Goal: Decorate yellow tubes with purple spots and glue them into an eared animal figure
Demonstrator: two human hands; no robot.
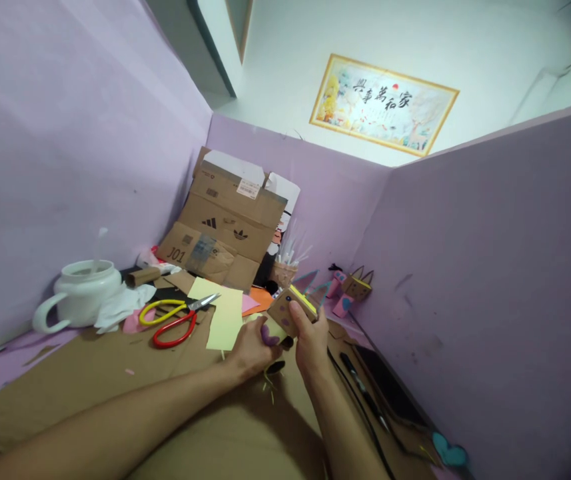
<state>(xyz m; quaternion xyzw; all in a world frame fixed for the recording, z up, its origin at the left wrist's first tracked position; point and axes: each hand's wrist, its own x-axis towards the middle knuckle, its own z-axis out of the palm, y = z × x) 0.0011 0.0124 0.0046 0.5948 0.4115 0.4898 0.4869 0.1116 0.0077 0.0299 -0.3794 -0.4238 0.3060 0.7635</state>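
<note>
Both hands are closed on a handmade cardboard figure (281, 313). It has a boxy brown head with drawn eyes and purple spots, a yellow strip along the top edge and pointed bluish ears. My right hand (310, 330) grips the head from the right, thumb on its front. Around the pale yellow body below, my left hand (251, 350) is wrapped, next to a purple piece (268, 336). Thin yellow strands hang beneath a dark round opening at the figure's lower end. Part of the body is hidden behind the fingers.
Red-and-yellow scissors (178, 320) lie left of my hands, touching pale yellow paper (225, 313). A white teapot-like mug (88, 293) stands far left. Flattened cardboard (225, 220) leans at the back. A similar figure (355, 287), a pen (360, 380) and a dark phone-like slab (390, 383) are right.
</note>
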